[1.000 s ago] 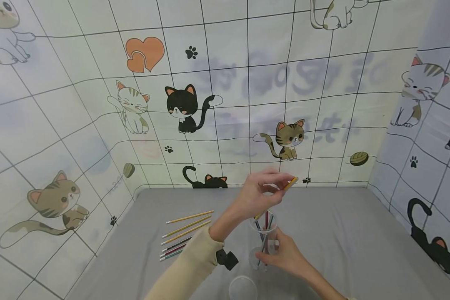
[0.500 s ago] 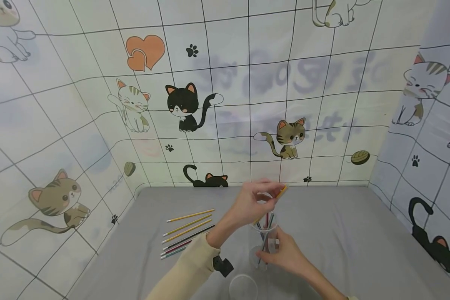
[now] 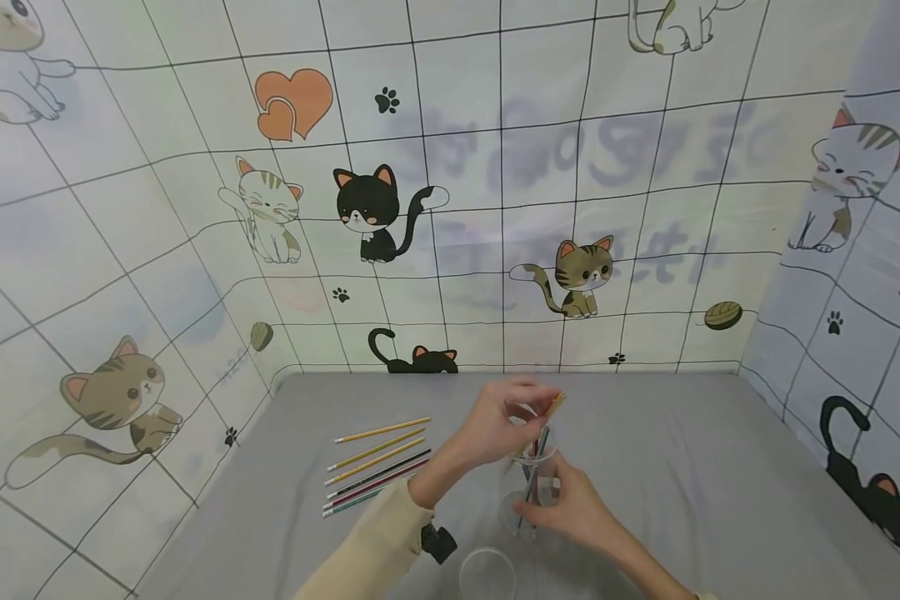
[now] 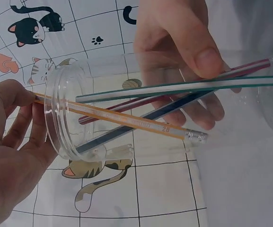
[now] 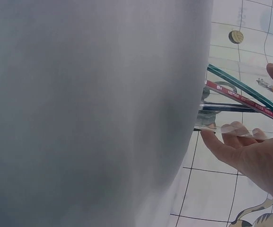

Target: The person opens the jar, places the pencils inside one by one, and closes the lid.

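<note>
My left hand [image 3: 498,425] pinches a yellow pencil [image 4: 127,119] near its tip, at the mouth of a clear plastic jar [image 4: 56,137]. That pencil's eraser end reaches down inside the jar. Teal [image 4: 174,87], red [image 4: 250,68] and dark blue [image 4: 155,113] pencils lean inside, crossing one another. My right hand [image 3: 573,504] grips the upright jar around its side, thumb and fingers on opposite sides. In the right wrist view, the right hand [image 5: 259,156] shows at the right edge, with the pencils seen through the clear wall.
Several pencils [image 3: 375,456], yellow, black, red and teal, lie in a row on the grey cloth-covered table [image 3: 690,483], left of the jar. A clear round lid-like piece [image 3: 487,573] lies near the front. Cat-print fabric [image 3: 450,208] hangs behind and at both sides.
My left hand has come down towards the jar, lowering the yellow pencil further into it. My right hand stays in place on the jar.
</note>
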Available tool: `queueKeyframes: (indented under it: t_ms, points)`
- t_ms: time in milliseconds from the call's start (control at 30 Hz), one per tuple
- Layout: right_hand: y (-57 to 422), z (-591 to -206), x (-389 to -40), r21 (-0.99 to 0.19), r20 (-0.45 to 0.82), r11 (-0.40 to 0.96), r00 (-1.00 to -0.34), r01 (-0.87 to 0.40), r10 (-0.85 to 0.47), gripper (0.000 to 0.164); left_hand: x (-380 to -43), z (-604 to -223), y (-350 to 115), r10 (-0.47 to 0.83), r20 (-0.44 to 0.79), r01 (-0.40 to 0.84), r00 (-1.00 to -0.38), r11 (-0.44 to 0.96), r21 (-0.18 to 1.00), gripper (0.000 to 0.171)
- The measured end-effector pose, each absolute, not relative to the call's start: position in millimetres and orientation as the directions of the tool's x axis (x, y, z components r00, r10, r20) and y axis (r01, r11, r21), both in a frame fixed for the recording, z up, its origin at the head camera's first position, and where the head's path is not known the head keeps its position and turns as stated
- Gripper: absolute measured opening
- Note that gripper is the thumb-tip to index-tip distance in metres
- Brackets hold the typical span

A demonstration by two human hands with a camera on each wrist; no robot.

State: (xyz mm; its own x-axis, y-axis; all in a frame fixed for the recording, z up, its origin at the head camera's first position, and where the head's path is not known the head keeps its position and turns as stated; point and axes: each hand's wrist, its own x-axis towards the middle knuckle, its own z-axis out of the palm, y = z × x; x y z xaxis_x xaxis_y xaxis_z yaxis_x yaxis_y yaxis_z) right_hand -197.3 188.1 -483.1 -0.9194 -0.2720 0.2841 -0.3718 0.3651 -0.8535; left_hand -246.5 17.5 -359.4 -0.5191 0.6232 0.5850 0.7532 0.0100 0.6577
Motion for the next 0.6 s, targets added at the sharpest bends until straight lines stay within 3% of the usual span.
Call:
queueKeyframes:
  t_ms: [400,600]
  points:
    - [189.0,-482.4,-197.7,-0.860,0.273,0.354,-0.918,-0.367,-0.287,0.063,-244.8,-361.8,11.2,0.682,0.545,0.777,-0.488,0.055,0.627,0.036]
    - [189.8,-482.4,-197.0,-0.859,0.283,0.340,-0.910,-0.381,-0.304,0.067,-244.7,-360.2,10.3,0.742,0.479,0.810,-0.468,0.144,0.569,0.033]
